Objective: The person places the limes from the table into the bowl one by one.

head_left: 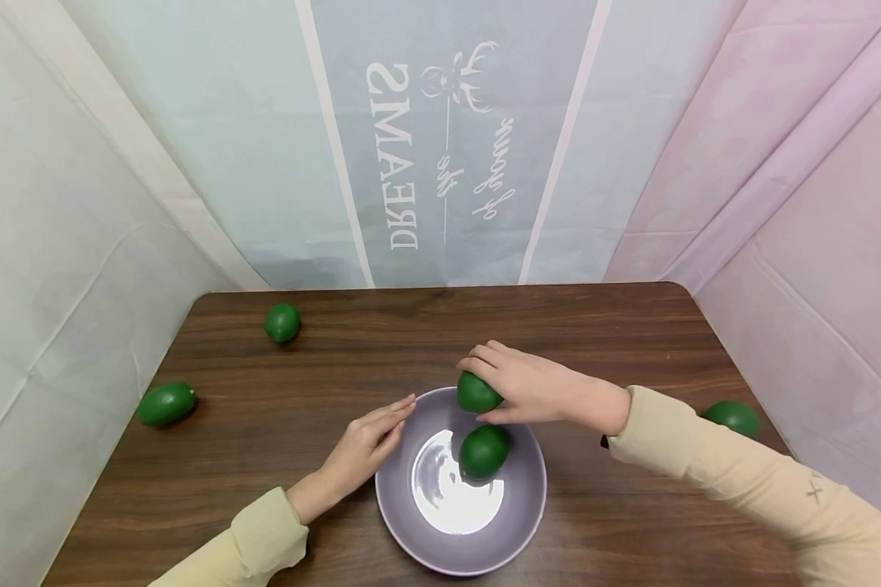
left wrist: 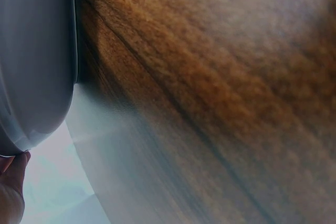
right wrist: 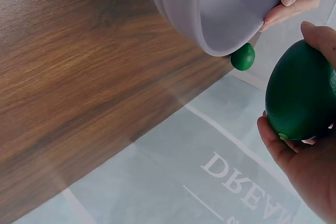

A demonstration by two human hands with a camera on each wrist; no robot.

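My right hand point(head_left: 524, 383) grips a green lime point(head_left: 477, 393) above the far rim of a lavender bowl point(head_left: 404, 522). In the right wrist view, fingers and thumb curl round that lime point(right wrist: 299, 90). Another lime point(head_left: 484, 451) lies inside the bowl, just below the held one. At the bowl's left rim is my left hand point(head_left: 360, 452), its fingers mostly straight and touching the edge. The left wrist view shows the bowl's outer wall point(left wrist: 37, 51) and a fingertip at its rim.
On the brown wooden table point(head_left: 279, 456), a lime point(head_left: 282, 324) lies at the back left and another lime point(head_left: 166, 404) near the left edge. At the right edge, a lime point(head_left: 734, 417) is partly covered by the right sleeve. A printed curtain point(head_left: 448, 269) hangs behind.
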